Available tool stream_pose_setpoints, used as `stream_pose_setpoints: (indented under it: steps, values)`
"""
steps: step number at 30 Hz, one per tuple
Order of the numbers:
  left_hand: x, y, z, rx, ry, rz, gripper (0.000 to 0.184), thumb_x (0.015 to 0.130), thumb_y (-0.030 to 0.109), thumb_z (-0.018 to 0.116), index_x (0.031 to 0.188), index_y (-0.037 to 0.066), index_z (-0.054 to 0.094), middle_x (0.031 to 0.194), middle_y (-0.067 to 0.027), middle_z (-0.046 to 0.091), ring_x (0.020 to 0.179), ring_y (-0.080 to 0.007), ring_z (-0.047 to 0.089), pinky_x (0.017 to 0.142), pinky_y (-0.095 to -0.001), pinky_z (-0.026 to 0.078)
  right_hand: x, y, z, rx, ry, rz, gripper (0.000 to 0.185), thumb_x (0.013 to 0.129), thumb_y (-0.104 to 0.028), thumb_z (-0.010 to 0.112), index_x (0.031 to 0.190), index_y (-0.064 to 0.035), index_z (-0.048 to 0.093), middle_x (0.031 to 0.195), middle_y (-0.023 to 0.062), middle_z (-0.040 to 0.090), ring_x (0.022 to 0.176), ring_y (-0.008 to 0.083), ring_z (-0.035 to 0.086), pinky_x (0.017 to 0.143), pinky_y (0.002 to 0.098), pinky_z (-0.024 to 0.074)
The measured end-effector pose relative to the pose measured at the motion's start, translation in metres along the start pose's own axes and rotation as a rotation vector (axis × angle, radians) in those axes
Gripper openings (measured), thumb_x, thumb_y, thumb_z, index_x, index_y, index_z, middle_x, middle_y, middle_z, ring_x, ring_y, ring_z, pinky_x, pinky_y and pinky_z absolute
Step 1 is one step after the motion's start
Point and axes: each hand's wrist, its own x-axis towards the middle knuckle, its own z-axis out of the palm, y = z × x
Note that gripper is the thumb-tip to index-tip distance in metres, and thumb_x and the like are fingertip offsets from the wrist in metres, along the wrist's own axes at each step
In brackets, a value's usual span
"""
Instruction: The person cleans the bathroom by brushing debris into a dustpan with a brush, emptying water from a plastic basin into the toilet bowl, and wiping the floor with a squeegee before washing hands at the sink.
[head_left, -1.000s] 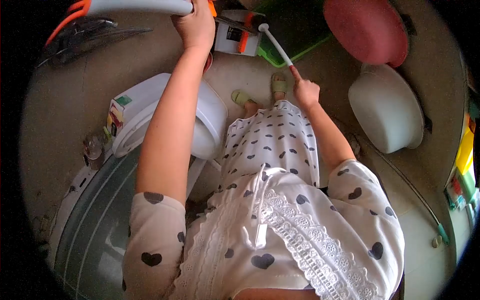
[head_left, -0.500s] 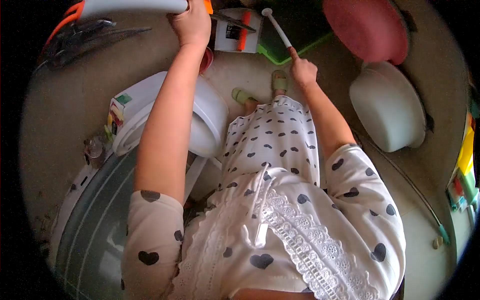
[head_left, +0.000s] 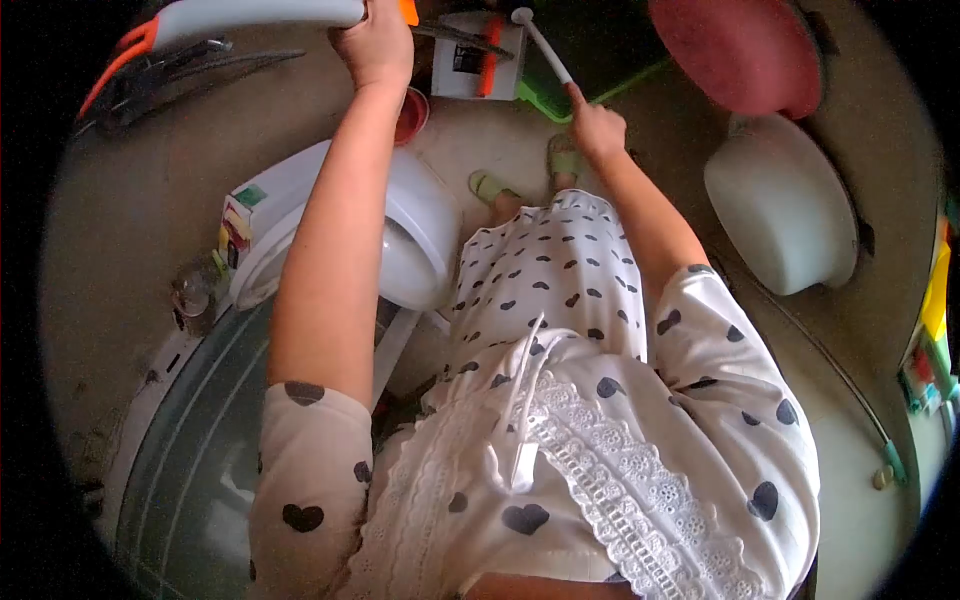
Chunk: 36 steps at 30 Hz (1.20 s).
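My left hand (head_left: 375, 50), at the top, is closed round a long curved grey-white handle (head_left: 260, 12) with orange ends. A dark narrow piece (head_left: 460, 40) shows to the right of this fist; I cannot tell whether it belongs to the handle. My right hand (head_left: 598, 130) is closed on the lower end of a slim white rod (head_left: 545, 48) with a rounded white tip, index finger stretched along it. Beyond the rod lies a dark green tray-like container (head_left: 590, 60) with a bright green rim. Between the hands is a white box-like thing (head_left: 470, 80) with an orange strip (head_left: 490, 62).
A white fixture with an oval rim (head_left: 425, 200) and a grey-green glossy surface (head_left: 190, 480) are at left. Pink (head_left: 740, 50) and white (head_left: 780, 210) basins stand at right, near a thin pole (head_left: 830, 360). Black items (head_left: 170, 85) lie upper left; a red bowl (head_left: 412, 115) sits near my left wrist.
Both hands have shifted slightly up and left in the view, still holding the same handle and rod. The surroundings have moved only a little with the camera.
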Motion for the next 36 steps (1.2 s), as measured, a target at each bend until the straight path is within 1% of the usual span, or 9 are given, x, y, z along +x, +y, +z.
stream_pose_setpoints:
  steps: [3, 11, 17, 20, 25, 28, 31, 34, 36]
  values:
    - [0.003, -0.004, -0.006, 0.035, 0.011, -0.010, 0.036, 0.090, 0.026, 0.043, 0.066, 0.003, 0.059, 0.068, -0.0012, 0.057, 0.066, -0.0099, 0.047, 0.064, -0.0257, 0.038, -0.056, 0.012, -0.004, -0.073, -0.126, -0.029, 0.065, 0.078, -0.011, 0.046, 0.135, -0.0262, 0.019, 0.079, 0.0117, 0.063, 0.069, 0.0270, 0.063, 0.059, 0.0397, 0.0487]
    - [0.012, -0.009, -0.007, -0.037, 0.016, 0.010, 0.037, 0.090, 0.026, 0.042, 0.067, 0.004, 0.060, 0.068, -0.0012, 0.057, 0.066, -0.0112, 0.048, 0.066, -0.0262, 0.038, 0.002, 0.009, -0.004, -0.061, -0.002, -0.044, 0.069, 0.074, -0.014, 0.055, 0.134, -0.0238, 0.023, 0.082, 0.0112, 0.063, 0.073, 0.0280, 0.062, 0.059, 0.0399, 0.0486]
    - [-0.009, 0.003, -0.008, 0.025, 0.004, -0.064, 0.036, 0.089, 0.027, 0.043, 0.067, 0.004, 0.060, 0.069, -0.0010, 0.057, 0.068, -0.0103, 0.048, 0.067, -0.0257, 0.037, -0.092, 0.022, 0.019, 0.052, -0.151, 0.050, 0.065, 0.076, -0.012, 0.047, 0.134, -0.0280, 0.022, 0.077, 0.0160, 0.062, 0.067, 0.0323, 0.061, 0.058, 0.0425, 0.0479]
    - [-0.004, -0.008, -0.009, 0.029, 0.022, -0.022, 0.036, 0.089, 0.028, 0.044, 0.068, 0.004, 0.060, 0.070, -0.0014, 0.058, 0.069, -0.0100, 0.048, 0.067, -0.0257, 0.038, -0.064, 0.037, 0.039, -0.021, -0.039, 0.032, 0.065, 0.076, -0.013, 0.047, 0.134, -0.0282, 0.022, 0.079, 0.0169, 0.062, 0.068, 0.0319, 0.061, 0.059, 0.0422, 0.0481]
    - [0.002, -0.006, -0.012, 0.006, 0.079, -0.026, 0.036, 0.089, 0.029, 0.045, 0.068, 0.004, 0.060, 0.069, -0.0002, 0.058, 0.069, -0.0099, 0.047, 0.068, -0.0251, 0.037, -0.021, 0.054, 0.018, 0.325, -0.057, 0.298, 0.039, 0.081, -0.020, 0.046, 0.120, -0.0220, 0.049, 0.098, 0.0150, 0.060, 0.090, 0.0336, 0.057, 0.074, 0.0411, 0.0464]
    - [0.007, -0.017, -0.020, 0.060, 0.090, -0.161, 0.035, 0.089, 0.029, 0.043, 0.070, 0.005, 0.061, 0.071, -0.0005, 0.058, 0.070, -0.0099, 0.046, 0.069, -0.0250, 0.037, -0.067, 0.058, 0.032, 0.530, -0.011, 0.295, 0.038, 0.082, -0.025, 0.049, 0.120, -0.0190, 0.050, 0.101, 0.0171, 0.059, 0.090, 0.0318, 0.058, 0.078, 0.0368, 0.0452]
    - [0.018, -0.014, -0.014, 0.016, 0.082, -0.069, 0.037, 0.087, 0.036, 0.047, 0.072, 0.006, 0.062, 0.071, -0.0002, 0.057, 0.074, -0.0102, 0.048, 0.069, -0.0279, 0.037, -0.073, 0.058, 0.045, 0.912, 0.034, 0.150, 0.035, 0.083, -0.024, 0.050, 0.115, -0.0106, 0.052, 0.102, 0.0183, 0.058, 0.094, 0.0324, 0.057, 0.080, 0.0367, 0.0445]
    - [0.012, -0.028, -0.017, -0.378, 0.125, -0.188, 0.021, 0.085, 0.023, 0.053, 0.080, 0.003, 0.052, 0.081, -0.0114, 0.062, 0.074, -0.0159, 0.056, 0.073, -0.0272, 0.043, -0.072, 0.030, 0.048, 0.803, -0.087, 0.178, 0.036, 0.083, -0.026, 0.050, 0.116, -0.0117, 0.052, 0.099, 0.0172, 0.059, 0.093, 0.0335, 0.056, 0.080, 0.0383, 0.0441]
    - [0.011, -0.026, -0.025, -0.277, 0.056, -0.202, 0.025, 0.089, 0.024, 0.044, 0.086, 0.001, 0.053, 0.090, -0.0132, 0.062, 0.083, -0.0174, 0.056, 0.079, -0.0267, 0.040, -0.021, 0.037, 0.055, 0.770, -0.100, 0.169, 0.036, 0.082, -0.026, 0.049, 0.115, -0.0128, 0.052, 0.097, 0.0182, 0.059, 0.092, 0.0349, 0.056, 0.080, 0.0397, 0.0443]
